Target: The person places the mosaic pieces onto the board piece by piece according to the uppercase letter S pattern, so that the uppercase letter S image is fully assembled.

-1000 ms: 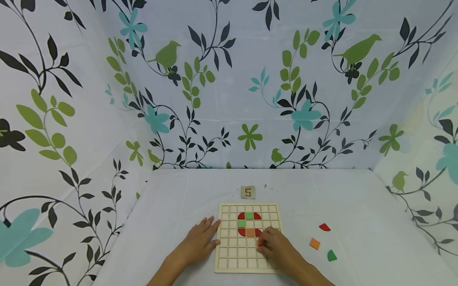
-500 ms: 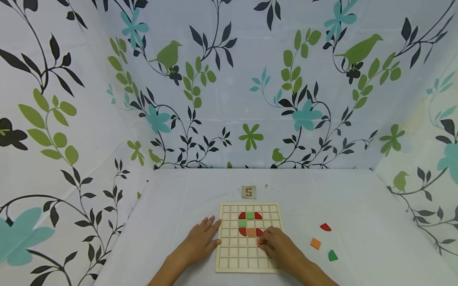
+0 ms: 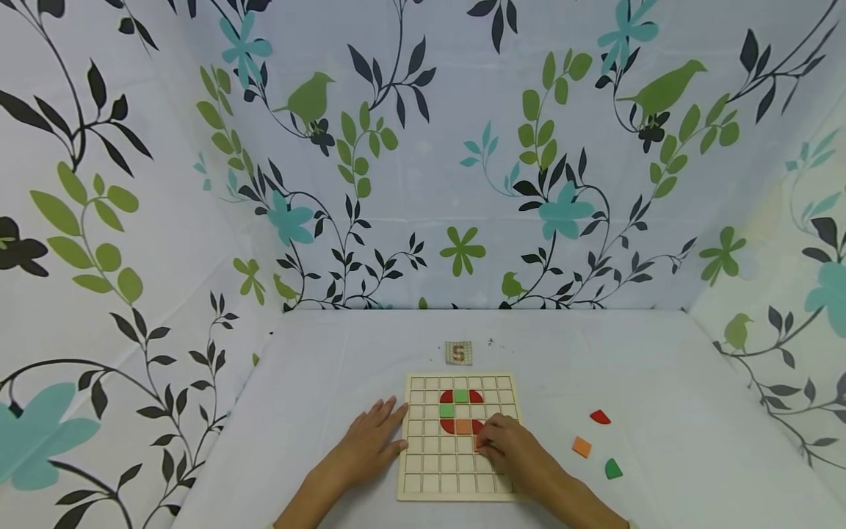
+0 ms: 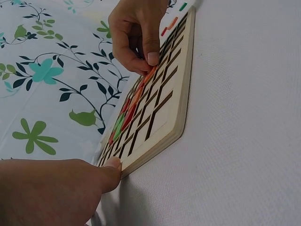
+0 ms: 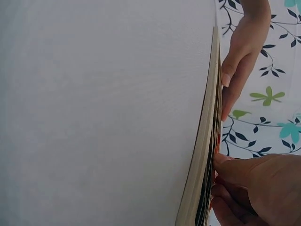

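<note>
A wooden grid board (image 3: 429,485) lies on the white cloth, with red quarter-round, green and orange tiles set in its upper middle cells. My right hand (image 3: 512,450) is over the board's right half, thumb and fingertips pinching an orange tile (image 4: 150,74) at a cell just below the lower red quarter-round. The fingers partly cover that tile, and whether it sits fully in the cell I cannot tell. My left hand (image 3: 370,446) rests along the board's left edge, fingers stretched out, with the thumb touching the rim in the left wrist view.
Right of the board lie a red quarter-round tile (image 3: 600,417), an orange square tile (image 3: 581,447) and a green quarter-round tile (image 3: 613,469). Behind the board is a small card (image 3: 459,353) with an S-like figure. A patterned cloth (image 3: 423,184) hangs at the back and sides.
The right hand stays at the same cell, with only a slight shift of its fingers on the orange tile. The left hand and the loose tiles have not moved.
</note>
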A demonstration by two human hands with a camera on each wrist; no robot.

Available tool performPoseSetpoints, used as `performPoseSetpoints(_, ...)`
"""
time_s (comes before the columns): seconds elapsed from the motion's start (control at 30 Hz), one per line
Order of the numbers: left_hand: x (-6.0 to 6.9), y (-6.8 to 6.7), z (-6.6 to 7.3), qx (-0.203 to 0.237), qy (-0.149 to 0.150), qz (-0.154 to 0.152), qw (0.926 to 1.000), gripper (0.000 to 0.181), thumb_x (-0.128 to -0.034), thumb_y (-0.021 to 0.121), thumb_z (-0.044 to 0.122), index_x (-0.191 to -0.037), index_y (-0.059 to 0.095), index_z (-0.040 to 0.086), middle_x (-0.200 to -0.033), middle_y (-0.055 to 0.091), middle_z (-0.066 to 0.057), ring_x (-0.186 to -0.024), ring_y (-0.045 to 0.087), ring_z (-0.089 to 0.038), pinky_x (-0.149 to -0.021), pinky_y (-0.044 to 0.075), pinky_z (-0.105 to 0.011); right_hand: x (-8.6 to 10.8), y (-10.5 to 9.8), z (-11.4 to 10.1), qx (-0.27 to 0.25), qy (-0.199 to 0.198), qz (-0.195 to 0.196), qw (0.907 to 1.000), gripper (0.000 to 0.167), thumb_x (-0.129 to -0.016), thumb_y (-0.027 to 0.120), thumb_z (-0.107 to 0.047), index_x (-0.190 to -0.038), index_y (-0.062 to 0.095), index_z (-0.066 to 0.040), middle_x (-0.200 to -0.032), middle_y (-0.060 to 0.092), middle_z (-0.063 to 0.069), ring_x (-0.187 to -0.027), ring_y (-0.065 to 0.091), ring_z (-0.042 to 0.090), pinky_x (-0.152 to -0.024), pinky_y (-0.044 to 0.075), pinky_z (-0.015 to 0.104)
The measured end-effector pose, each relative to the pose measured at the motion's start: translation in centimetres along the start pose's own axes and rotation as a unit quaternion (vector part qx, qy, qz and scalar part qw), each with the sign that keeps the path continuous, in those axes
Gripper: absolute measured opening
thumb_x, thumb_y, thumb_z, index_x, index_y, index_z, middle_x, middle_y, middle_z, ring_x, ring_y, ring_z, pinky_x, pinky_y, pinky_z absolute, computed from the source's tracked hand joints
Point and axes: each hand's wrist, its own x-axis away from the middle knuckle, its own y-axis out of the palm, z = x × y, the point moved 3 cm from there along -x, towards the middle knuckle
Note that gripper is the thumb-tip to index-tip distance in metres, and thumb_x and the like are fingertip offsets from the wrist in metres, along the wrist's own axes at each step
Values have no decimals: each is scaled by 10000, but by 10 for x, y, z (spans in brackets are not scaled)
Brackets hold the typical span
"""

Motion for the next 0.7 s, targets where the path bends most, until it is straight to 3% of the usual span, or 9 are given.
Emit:
performPoseSetpoints(0.33,0,1,1,87,-29,-58,9999,679,-1079,591,433,-1641,383,115,-1706,306,-214,-1580,257,-468,-1233,238,-706,0,-9,11,-66,371,-321,9988,62,-963,795,-143,-985,744,-173,-1059,604,-98,-949,604,58,-842,591,266)
performPoseSetpoints(0.4,1,1,2,77,-42,-57,9999,678,-1079,590,434,-1642,382,119,-1708,305,-208,-1582,255,-463,-1236,238,-702,1,-21,19,-79,557,-257,9981,74,-965,788,-129,-1006,743,-171,-1071,613,-99,-973,628,85,-862,599,295)
performPoseSetpoints(0.53,1,0,2,82,-54,-55,9999,680,-1081,582,445,-1645,378,126,-1713,299,-201,-1587,248,-457,-1239,231,-700,6,-53,44,57,1359,-142,9906,150,-966,777,-99,-1099,745,-160,-1111,642,-89,-1049,660,154,-917,601,370)
performPoseSetpoints(0.7,2,-2,2,101,-74,-55,9999,679,-1082,582,443,-1644,379,120,-1711,300,-205,-1587,247,-459,-1240,227,-700,21,-93,83,518,2144,-298,9749,302,-933,805,-83,-1220,714,-58,-1193,659,102,-1068,676,300,-913,602,489)
